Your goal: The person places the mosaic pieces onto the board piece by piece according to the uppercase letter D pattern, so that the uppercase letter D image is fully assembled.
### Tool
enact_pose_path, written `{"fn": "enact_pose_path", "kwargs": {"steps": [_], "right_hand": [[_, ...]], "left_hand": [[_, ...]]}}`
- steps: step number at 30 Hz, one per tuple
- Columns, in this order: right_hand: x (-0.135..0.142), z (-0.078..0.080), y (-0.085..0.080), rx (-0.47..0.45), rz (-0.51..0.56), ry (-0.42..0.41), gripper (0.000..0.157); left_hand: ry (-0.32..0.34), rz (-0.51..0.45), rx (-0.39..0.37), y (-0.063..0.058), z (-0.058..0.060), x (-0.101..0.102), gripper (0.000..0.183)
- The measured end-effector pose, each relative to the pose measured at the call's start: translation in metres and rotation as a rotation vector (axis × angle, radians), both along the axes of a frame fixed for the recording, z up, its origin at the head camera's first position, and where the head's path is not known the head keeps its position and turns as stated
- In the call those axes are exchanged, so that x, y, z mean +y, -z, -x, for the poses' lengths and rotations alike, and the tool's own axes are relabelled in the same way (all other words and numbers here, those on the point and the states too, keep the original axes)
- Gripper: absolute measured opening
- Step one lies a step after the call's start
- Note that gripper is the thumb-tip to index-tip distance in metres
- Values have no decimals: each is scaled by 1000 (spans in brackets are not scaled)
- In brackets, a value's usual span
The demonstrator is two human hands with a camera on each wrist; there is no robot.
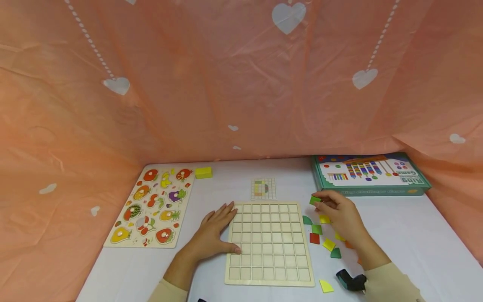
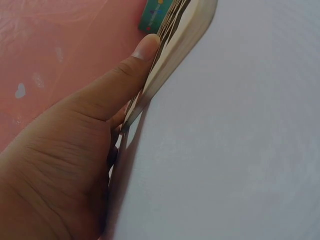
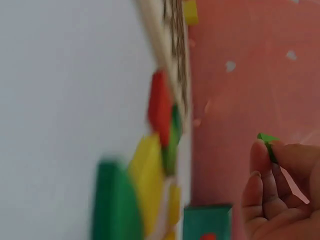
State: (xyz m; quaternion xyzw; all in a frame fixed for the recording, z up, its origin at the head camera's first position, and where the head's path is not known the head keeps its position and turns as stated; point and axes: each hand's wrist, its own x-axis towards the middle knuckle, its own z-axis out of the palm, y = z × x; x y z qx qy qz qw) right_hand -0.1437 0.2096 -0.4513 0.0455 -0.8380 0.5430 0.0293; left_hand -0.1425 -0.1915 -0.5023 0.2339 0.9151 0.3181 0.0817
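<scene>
Grid board: wooden grid board (image 1: 266, 249) flat mid-table, rows of shallow square compartments with pale bottoms showing
Fruit board: fruit puzzle board (image 1: 128, 244) at left, fruit-shaped pieces seated in it
Game box: green-edged game box (image 1: 371, 176) at back right, rings and posts printed on top; contents hidden
Table: white tabletop (image 1: 226, 184)
Backdrop: pinkish-orange sheet (image 1: 207, 105) with white hearts, behind and at both sides
Card: small pattern card (image 1: 263, 188) just behind grid board
Yellow block: yellow block (image 1: 203, 172) beside fruit board's back right corner
Loose pieces: right of grid board; green square (image 1: 317, 229), red square (image 1: 314, 238), dark green quarter-round (image 1: 335, 253), other yellow and orange ones, some partly behind the right forearm; yellow quarter-round (image 1: 326, 286) nearer the front
Dark object: black-and-teal item (image 1: 351, 282) by right sleeve, identity unclear
Left hand: left hand (image 1: 213, 235) spread at grid board's left edge, thumb extended onto it
Right hand: right hand (image 1: 339, 214) pinching green piece (image 1: 315, 200) between thumb and finger
Green piece: at right fingertips, off grid board's back right corner, near box's front left corner
</scene>
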Motion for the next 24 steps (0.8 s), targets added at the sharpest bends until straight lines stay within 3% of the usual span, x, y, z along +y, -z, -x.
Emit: {"fn": "enact_pose_path", "kwargs": {"steps": [8, 17, 24], "right_hand": [[-34, -1, -12, -31, 97, -87, 24], [-82, 10, -7, -7, 127, -235, 17], [-117, 18, 3, 49, 28, -307, 7]], "left_hand": [[6, 1, 16, 2, 1, -1, 123], [10, 1, 9, 1, 1, 0, 124], [5, 8, 24, 1, 0, 0, 124]]}}
